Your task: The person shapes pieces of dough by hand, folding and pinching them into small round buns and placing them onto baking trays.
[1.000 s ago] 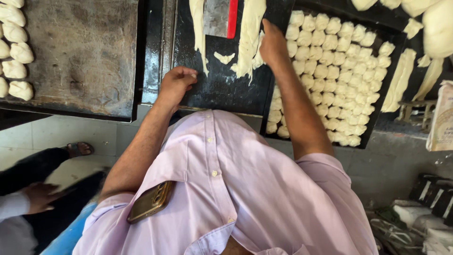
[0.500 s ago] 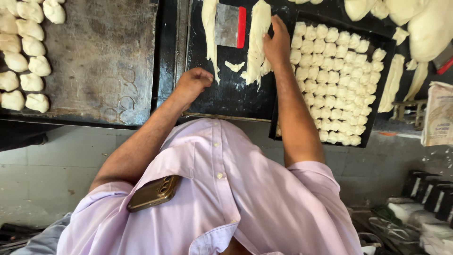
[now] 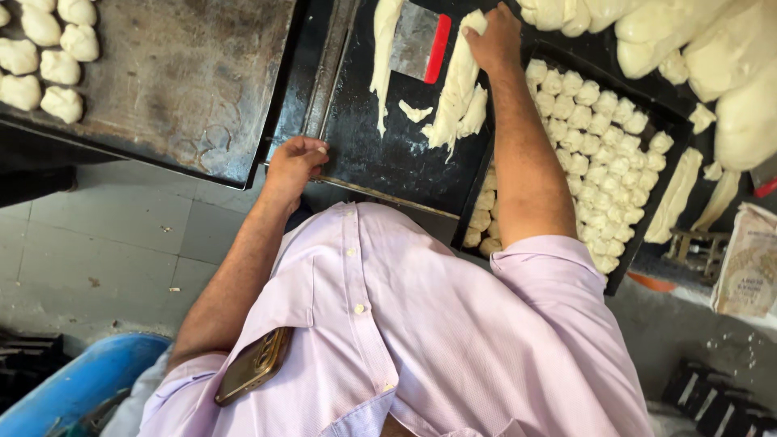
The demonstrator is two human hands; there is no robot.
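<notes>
Gripping the top end of a long pale rope of soft dough (image 3: 456, 89), my right hand (image 3: 494, 39) has its fingers curled closed over it. Rope lies lengthwise on the black metal work tray (image 3: 388, 166), running from that hand down toward my body, just beside a steel dough scraper with a red handle (image 3: 421, 42). Judgement: dough is soft, stretchy, likely tacky; it will sag and thin if lifted by one end, so support near the middle. Left hand (image 3: 293, 160) rests loosely curled on the tray's near edge, holding nothing visible. Black tray of small cut dough pieces (image 3: 603, 154) sits right of my forearm.
</notes>
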